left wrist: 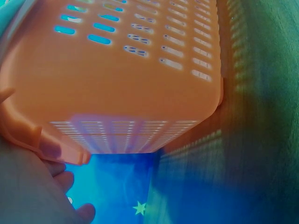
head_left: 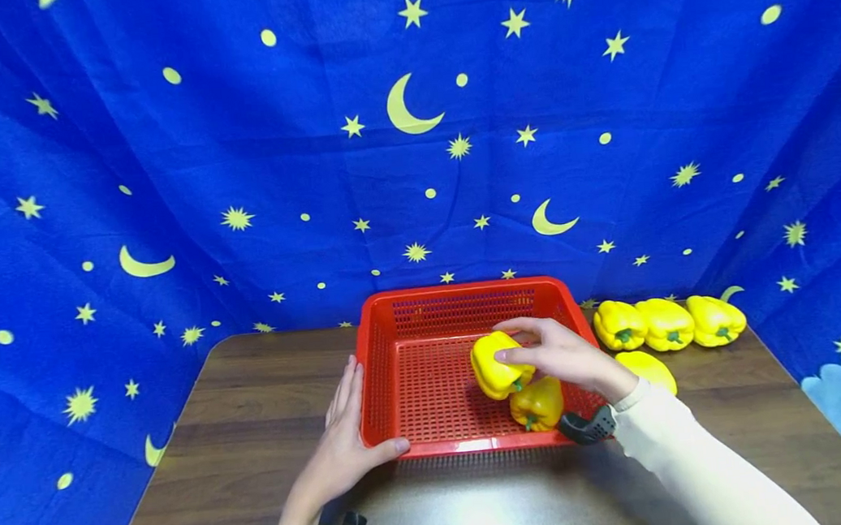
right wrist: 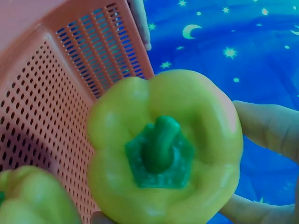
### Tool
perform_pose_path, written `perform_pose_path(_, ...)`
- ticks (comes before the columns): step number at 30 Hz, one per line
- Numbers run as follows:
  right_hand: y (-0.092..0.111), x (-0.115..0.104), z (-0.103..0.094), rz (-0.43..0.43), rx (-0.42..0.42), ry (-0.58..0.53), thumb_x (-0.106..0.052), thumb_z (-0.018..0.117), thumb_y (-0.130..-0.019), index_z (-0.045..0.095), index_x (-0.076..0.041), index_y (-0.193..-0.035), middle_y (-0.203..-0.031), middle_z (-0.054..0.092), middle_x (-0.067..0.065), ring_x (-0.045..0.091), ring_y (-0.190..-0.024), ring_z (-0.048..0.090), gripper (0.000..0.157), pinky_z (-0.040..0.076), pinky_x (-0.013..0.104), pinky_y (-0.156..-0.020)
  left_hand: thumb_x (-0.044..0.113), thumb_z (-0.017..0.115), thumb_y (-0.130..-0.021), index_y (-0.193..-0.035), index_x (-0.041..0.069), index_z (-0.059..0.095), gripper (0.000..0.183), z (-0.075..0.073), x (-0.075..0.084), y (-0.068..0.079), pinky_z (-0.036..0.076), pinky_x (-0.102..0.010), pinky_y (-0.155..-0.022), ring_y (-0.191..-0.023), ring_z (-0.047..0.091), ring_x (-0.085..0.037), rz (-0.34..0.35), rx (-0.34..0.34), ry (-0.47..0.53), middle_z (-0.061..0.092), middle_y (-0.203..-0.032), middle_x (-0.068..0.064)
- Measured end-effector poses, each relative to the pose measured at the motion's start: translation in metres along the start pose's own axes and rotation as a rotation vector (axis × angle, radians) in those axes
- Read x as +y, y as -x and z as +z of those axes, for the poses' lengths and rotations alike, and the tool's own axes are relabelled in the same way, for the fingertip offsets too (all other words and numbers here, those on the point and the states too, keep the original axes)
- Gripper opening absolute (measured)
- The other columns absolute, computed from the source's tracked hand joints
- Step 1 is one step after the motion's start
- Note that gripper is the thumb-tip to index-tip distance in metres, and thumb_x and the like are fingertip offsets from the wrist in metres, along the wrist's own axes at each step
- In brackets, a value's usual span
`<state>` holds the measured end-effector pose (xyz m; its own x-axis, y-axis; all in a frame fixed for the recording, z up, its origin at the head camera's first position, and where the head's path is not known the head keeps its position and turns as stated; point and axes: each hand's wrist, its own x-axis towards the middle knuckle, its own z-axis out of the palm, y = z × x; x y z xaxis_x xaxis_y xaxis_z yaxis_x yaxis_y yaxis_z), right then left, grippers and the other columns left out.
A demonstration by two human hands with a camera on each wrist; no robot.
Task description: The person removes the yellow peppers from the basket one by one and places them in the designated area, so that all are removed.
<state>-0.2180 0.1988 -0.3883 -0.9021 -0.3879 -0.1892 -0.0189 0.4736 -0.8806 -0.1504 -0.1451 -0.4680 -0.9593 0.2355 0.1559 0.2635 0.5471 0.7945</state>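
My right hand (head_left: 562, 354) grips a yellow bell pepper (head_left: 497, 364) between thumb and fingers, over the inside of the red plastic basket (head_left: 475, 446). The green stem of that pepper faces the camera in the right wrist view. Close below it, a second yellow bell pepper (head_left: 536, 405) sits in the basket's near right corner. My left hand (head_left: 348, 442) rests against the near left corner of the basket, its fingers stretched along the outer left side and the thumb on the front rim. The left wrist view shows the fingertips (left wrist: 65, 179) beside the rim.
Right of the basket, three yellow bell peppers (head_left: 668, 324) stand in a row on the wooden table (head_left: 269, 403). Another yellow pepper (head_left: 648, 370) lies nearer, partly behind the right wrist. A blue star-patterned cloth (head_left: 312, 172) hangs behind the table.
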Motion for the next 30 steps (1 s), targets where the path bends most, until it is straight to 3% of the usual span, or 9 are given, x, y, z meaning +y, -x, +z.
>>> perform_pose_path(9,0.021,0.008,-0.016,0.016,0.090,-0.023,-0.038,0.072,-0.093,0.051,-0.006,-0.144,-0.138,0.058,0.019,0.029,-0.109,0.063,0.063,0.059,0.043,-0.077,0.042,0.087,-0.072,-0.163,0.015,0.005,0.125,0.000,0.000,0.000,0.012,-0.077,-0.109,-0.152,0.004,-0.040,-0.004,-0.003,0.016,-0.006,-0.169,-0.001)
perform_pose_path(19,0.050,0.013,-0.032,-0.005,0.157,-0.101,-0.029,0.067,-0.097,0.043,0.000,-0.147,-0.130,0.060,0.023,0.022,-0.096,0.066,0.063,0.059,0.039,-0.072,0.040,0.087,-0.073,-0.163,0.018,0.004,0.125,0.001,0.001,0.000,0.013,-0.078,-0.108,-0.152,0.004,-0.040,-0.004,-0.006,0.030,-0.005,-0.169,-0.001)
perform_pose_path(30,0.075,0.015,-0.048,0.018,0.254,-0.044,-0.033,0.062,-0.101,0.040,-0.002,-0.151,-0.138,0.052,0.026,0.016,-0.102,0.061,0.063,0.059,0.040,-0.075,0.041,0.087,-0.073,-0.163,0.018,0.004,0.125,0.001,0.001,-0.001,0.013,-0.079,-0.107,-0.151,0.004,-0.041,-0.021,-0.002,0.025,-0.005,-0.169,-0.003)
